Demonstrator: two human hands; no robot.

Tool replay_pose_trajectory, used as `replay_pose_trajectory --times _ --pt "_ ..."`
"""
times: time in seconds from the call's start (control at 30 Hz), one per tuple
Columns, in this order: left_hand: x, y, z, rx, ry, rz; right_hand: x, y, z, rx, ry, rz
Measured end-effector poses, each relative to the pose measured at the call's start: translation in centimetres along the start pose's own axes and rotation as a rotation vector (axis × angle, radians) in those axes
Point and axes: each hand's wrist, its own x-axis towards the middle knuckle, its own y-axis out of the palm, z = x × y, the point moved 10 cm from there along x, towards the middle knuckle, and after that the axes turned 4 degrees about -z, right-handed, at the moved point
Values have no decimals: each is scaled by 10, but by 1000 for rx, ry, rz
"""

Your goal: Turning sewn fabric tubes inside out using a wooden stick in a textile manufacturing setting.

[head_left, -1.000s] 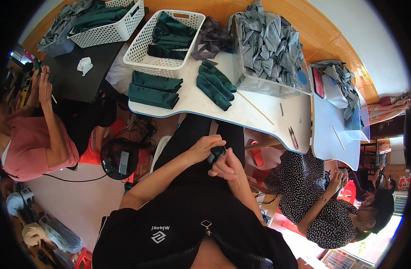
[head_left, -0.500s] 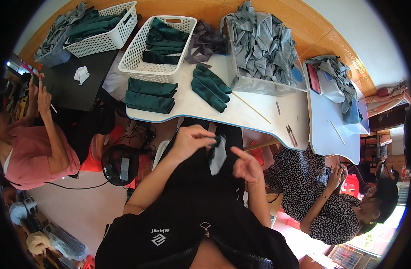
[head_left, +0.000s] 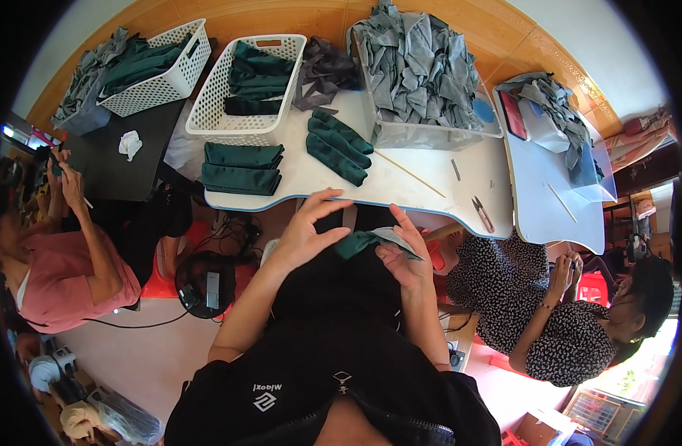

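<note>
A small green cloth piece (head_left: 353,244) with a pale grey underside is over my lap, just off the table's front edge. My right hand (head_left: 411,260) has it lying across the palm and fingers, its grey part against the hand. My left hand (head_left: 307,234) is spread open, fingers and thumb apart. Its thumb tip is right beside the cloth's green end; whether it touches I cannot tell. On the table (head_left: 341,195) beyond lie a folded green velvet stack (head_left: 242,169) and several green velvet strips (head_left: 339,147).
White baskets (head_left: 240,134) hold green cloth. A clear bin (head_left: 430,136) is heaped with grey cloth. A thin stick (head_left: 410,173) and thread snips (head_left: 483,214) lie on the table. Co-workers sit at left (head_left: 77,275) and right (head_left: 579,327).
My left hand has gone from a pinch on the cloth to spread fingers. The cloth, hanging down before, now lies across my right hand, which has moved up to it.
</note>
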Motion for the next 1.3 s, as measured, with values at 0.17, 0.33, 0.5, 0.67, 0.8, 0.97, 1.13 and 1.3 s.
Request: replay_pose_trajectory --times 0.17,0.33,0.5,0.67,0.8,0.97,1.13,1.3 --pt "-6 47 26 -79 -196 100 19 1 -8 -97 84 -189" --pt "-5 44 75 -220 -301 -72 18 -4 -3 -82 -170 -284" --pt "8 42 76 -380 -312 -85 23 8 -6 -1183 -395 -370" --pt "12 38 62 -23 -219 -56 36 -12 9 -1426 -333 -438" --pt "6 56 37 217 -130 -27 37 -3 11 -1520 -504 -419" --pt "9 42 116 -327 -463 -113 47 -5 4 -1392 -634 -276" --pt "25 62 123 -864 -669 -118 61 -32 -14 -1143 -384 -284" --pt "2 70 147 -808 -699 -152 62 -38 -23 -1212 -397 -379"
